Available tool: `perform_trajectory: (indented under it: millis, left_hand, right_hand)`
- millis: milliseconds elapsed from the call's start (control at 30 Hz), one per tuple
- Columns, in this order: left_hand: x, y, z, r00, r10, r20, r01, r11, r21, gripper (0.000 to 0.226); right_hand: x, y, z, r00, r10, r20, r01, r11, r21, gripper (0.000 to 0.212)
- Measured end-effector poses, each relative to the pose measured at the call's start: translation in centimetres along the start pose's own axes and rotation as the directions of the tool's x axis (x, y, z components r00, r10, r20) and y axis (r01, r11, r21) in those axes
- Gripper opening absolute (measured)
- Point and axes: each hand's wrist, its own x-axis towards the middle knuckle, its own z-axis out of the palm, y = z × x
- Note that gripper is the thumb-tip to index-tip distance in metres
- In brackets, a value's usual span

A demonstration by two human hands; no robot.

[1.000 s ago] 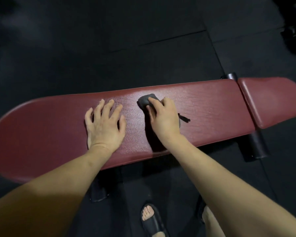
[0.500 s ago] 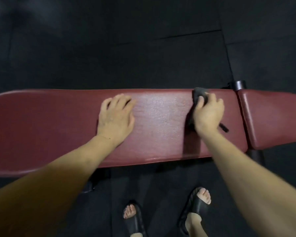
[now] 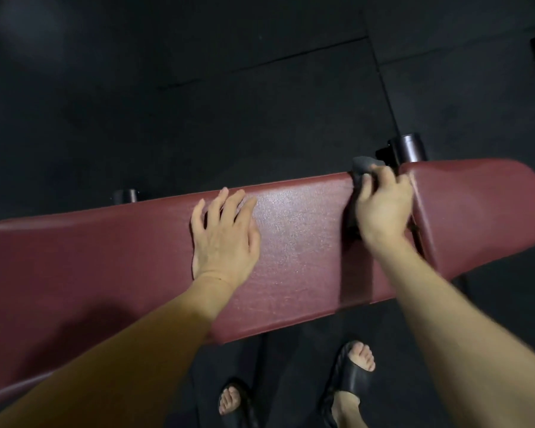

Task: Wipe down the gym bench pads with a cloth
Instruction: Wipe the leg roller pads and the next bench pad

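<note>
A: The long dark-red vinyl bench pad (image 3: 291, 248) lay across the black rubber floor (image 3: 198, 103). Where was the dark grey cloth (image 3: 362, 168)?

B: At the pad's far edge, beside the short dark-red seat pad (image 3: 482, 211), gripped by the right hand (image 3: 382, 208).

A: And the left hand (image 3: 226, 239)?

B: Flat on the pad, fingers spread.

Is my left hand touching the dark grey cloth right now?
Apart. The head view shows the left hand flat on the long maroon bench pad, with bare pad between it and the dark grey cloth gripped by the right hand.
</note>
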Motion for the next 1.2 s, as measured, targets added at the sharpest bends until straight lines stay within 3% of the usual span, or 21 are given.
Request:
perform_trajectory:
  millis: [67, 133, 233, 300, 400, 467, 533, 567, 633, 700, 767, 833, 900, 967, 1000, 1100, 1200]
  left_hand:
    - [0.1, 0.1, 0.0, 1.000, -0.005, 0.004, 0.005, 1.000, -0.006, 0.051]
    - [0.1, 0.1, 0.0, 1.000, -0.004, 0.006, 0.004, 1.000, 0.004, 0.050]
    - [0.2, 0.1, -0.1, 1.000, -0.009, 0.029, 0.009, 1.000, 0.024, 0.051]
    - [0.2, 0.2, -0.1, 0.999, -0.009, 0.030, 0.008, 0.999, 0.034, 0.051]
    - [0.2, 0.2, 0.0, 0.999, -0.006, 0.037, 0.004, 0.999, 0.052, 0.051]
    - [0.2, 0.2, 0.1, 0.999, -0.004, 0.043, 0.001, 0.998, 0.064, 0.052]
    - [0.2, 0.3, 0.1, 0.999, -0.005, 0.038, 0.003, 0.998, 0.062, 0.052]
    - [0.2, 0.4, 0.1, 1.000, -0.004, 0.031, 0.002, 0.998, 0.059, 0.052]
    - [0.2, 0.5, 0.1, 1.000, -0.003, 0.025, 0.002, 0.998, 0.056, 0.051]
    - [0.3, 0.5, 0.1, 1.000, -0.004, 0.018, 0.003, 0.998, 0.059, 0.052]
    - [0.2, 0.5, 0.0, 1.000, -0.003, 0.009, 0.003, 0.998, 0.064, 0.052]
    - [0.2, 0.5, 0.1, 1.000, -0.001, 0.005, 0.001, 0.997, 0.071, 0.053]
    - [0.2, 0.5, 0.2, 1.000, 0.001, 0.004, -0.001, 0.997, 0.076, 0.053]
    - [0.2, 0.5, 0.2, 1.000, -0.001, 0.000, 0.001, 0.997, 0.079, 0.053]
    - [0.2, 0.5, 0.2, 1.000, -0.001, -0.001, 0.001, 0.997, 0.078, 0.053]
    - [0.2, 0.6, 0.2, 1.000, -0.006, -0.005, 0.007, 0.996, 0.088, 0.053]
    - [0.1, 0.7, 0.1, 1.000, -0.007, -0.013, 0.008, 0.996, 0.085, 0.052]
  right_hand:
    - [-3.2, -5.2, 1.3, 0.997, -0.073, 0.012, 0.072, 0.996, 0.043, 0.027]
    - [-6.8, -9.8, 2.0, 0.943, -0.318, 0.102, 0.307, 0.945, 0.111, 0.027]
    - [-5.0, -8.2, 1.6, 0.837, -0.520, 0.170, 0.498, 0.853, 0.155, 0.028]
    - [-1.3, -3.2, 0.7, 0.863, -0.473, 0.179, 0.468, 0.881, 0.068, 0.030]
    - [3.1, 2.8, -0.6, 0.979, -0.196, 0.064, 0.197, 0.980, -0.016, 0.031]
    - [3.5, 2.4, -0.2, 1.000, 0.016, -0.012, -0.017, 0.999, -0.029, 0.030]
    - [1.0, -0.9, 0.5, 0.994, 0.091, -0.055, -0.092, 0.996, -0.010, 0.027]
    - [-1.2, -3.1, 0.8, 0.998, 0.051, -0.042, -0.050, 0.998, 0.030, 0.026]
    - [-6.2, -6.9, 0.9, 0.982, -0.176, 0.071, 0.169, 0.980, 0.103, 0.028]
    - [-7.8, -7.3, 0.3, 0.892, -0.423, 0.159, 0.404, 0.904, 0.139, 0.030]
    - [-4.5, -4.1, 0.0, 0.829, -0.533, 0.171, 0.520, 0.846, 0.116, 0.030]
    - [-0.3, 0.5, -0.4, 0.886, -0.439, 0.148, 0.442, 0.897, 0.009, 0.032]
    - [2.9, 5.1, -1.1, 0.979, -0.196, 0.055, 0.198, 0.979, -0.038, 0.034]
    - [3.6, 6.4, -1.4, 0.999, 0.036, -0.022, -0.037, 0.998, -0.042, 0.033]
    - [2.9, 5.8, -1.2, 0.997, 0.076, -0.031, -0.078, 0.995, -0.055, 0.033]
    - [-2.6, 0.4, -0.4, 1.000, -0.014, -0.013, 0.014, 1.000, 0.007, 0.031]
    - [-10.1, -5.9, -0.5, 0.944, -0.287, 0.160, 0.265, 0.953, 0.144, 0.033]
